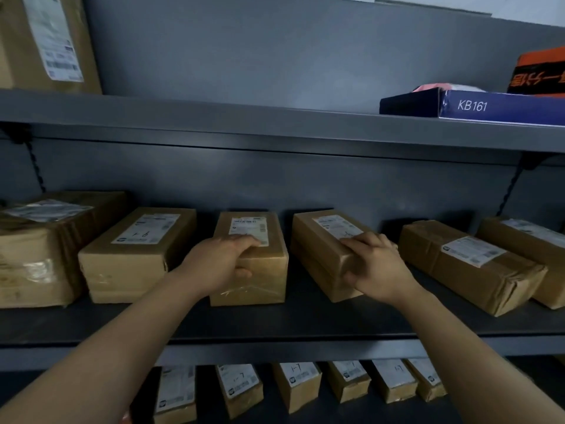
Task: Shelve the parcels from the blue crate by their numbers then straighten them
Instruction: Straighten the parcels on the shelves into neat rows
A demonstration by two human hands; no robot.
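Several brown cardboard parcels with white labels stand in a row on the middle grey shelf (305,322). My left hand (220,264) grips the front top edge of the centre parcel (260,280), fingers on top and thumb on its front face. My right hand (376,264) grips the front corner of the parcel to its right (318,237), which sits turned at an angle. More parcels lie on either side: one at the left (128,258) and one at the right (470,264). The blue crate is not in view.
A large parcel (33,255) stands at the far left. The upper shelf (244,117) carries a blue box marked KB161 (489,107), an orange box (538,71) and a big carton (46,41). The lower shelf holds a row of several small labelled parcels (298,387).
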